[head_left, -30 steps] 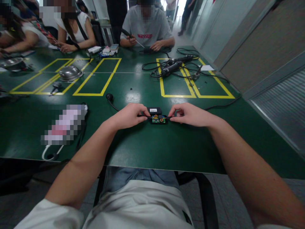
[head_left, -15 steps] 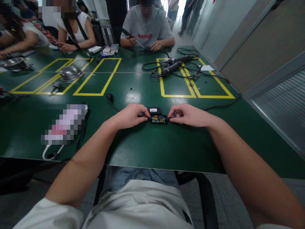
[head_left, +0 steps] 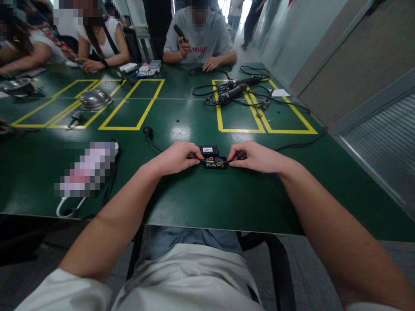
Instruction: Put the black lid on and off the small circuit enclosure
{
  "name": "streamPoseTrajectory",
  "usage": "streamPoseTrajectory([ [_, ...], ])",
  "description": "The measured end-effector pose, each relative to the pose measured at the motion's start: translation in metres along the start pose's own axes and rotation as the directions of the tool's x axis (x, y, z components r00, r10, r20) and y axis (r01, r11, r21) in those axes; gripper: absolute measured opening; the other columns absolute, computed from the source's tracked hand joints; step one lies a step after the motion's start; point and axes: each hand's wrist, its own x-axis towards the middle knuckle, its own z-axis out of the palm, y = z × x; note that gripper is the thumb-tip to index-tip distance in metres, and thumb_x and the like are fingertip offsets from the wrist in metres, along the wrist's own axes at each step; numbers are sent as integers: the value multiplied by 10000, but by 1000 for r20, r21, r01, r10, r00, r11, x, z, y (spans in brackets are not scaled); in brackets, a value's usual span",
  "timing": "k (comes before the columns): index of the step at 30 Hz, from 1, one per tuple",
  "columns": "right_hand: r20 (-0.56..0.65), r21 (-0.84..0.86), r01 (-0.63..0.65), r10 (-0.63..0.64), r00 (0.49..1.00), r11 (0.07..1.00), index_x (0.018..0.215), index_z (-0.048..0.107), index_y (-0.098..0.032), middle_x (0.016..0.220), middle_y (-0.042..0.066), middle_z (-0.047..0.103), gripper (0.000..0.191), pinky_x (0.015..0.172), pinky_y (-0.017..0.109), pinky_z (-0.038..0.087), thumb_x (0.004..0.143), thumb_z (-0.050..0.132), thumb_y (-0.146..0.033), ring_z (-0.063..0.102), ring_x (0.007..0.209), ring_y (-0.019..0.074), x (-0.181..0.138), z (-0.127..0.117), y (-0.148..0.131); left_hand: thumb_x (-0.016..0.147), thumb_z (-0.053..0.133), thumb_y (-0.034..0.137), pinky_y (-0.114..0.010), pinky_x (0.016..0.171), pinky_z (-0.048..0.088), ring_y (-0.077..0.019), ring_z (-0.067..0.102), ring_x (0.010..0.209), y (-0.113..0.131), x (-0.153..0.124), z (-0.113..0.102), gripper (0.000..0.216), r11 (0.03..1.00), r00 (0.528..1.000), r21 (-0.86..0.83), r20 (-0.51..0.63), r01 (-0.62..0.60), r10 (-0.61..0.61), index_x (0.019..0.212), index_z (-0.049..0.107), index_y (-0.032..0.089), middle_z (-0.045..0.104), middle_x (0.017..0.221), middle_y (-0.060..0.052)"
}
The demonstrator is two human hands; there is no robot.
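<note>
Little has changed: our left hand (head_left: 183,157) and right hand (head_left: 251,156) stay pinched on the left cord (head_left: 156,146) and right cord (head_left: 291,147) beside the open case (head_left: 214,167), suggesting unfinished work.

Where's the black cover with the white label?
Head view, near centre: the black cover lies on the green table, just beyond the open case, between the left hand and right hand, nearer the left.

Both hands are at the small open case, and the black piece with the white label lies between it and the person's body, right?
Almost: the black piece lies beyond the open case, as the head view shows. The left hand and right hand are indeed at the case.
</note>
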Motion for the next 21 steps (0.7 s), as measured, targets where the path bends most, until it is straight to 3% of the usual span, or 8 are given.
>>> streamPoseTrajectory([
  [7, -6, 1, 1, -1, 1000, 1000, 886, 781, -225, 852, 47, 799, 232, 699, 328, 494, 835, 817, -449, 668, 747, 199, -1, 0, 3, 955, 751, 159, -290, 896, 567, -190, 759, 900, 1, -2, 1, 146, 998, 1000, 52, 3, -20, 20, 1050, 855, 199, 840, 992, -43],
  [16, -8, 64, -24, 25, 1000, 998, 968, 805, -220, 887, 51, 811, 240, 789, 371, 575, 820, 840, -406, 706, 805, 215, 0, 1, 4, 965, 753, 159, -308, 880, 554, -202, 748, 890, 1, 0, 3, 153, 986, 998, 153, 5, -59, 59, 1054, 869, 206, 827, 994, -55],
  [21, 0, 18, -7, 7, 1000, 1000, 940, 849, -218, 882, 62, 827, 227, 770, 368, 560, 840, 823, -420, 709, 786, 223, -1, 0, 3, 949, 752, 155, -325, 887, 553, -210, 740, 900, 4, 1, 1, 164, 985, 998, 163, 7, -59, 59, 1044, 874, 210, 818, 1013, -60],
])
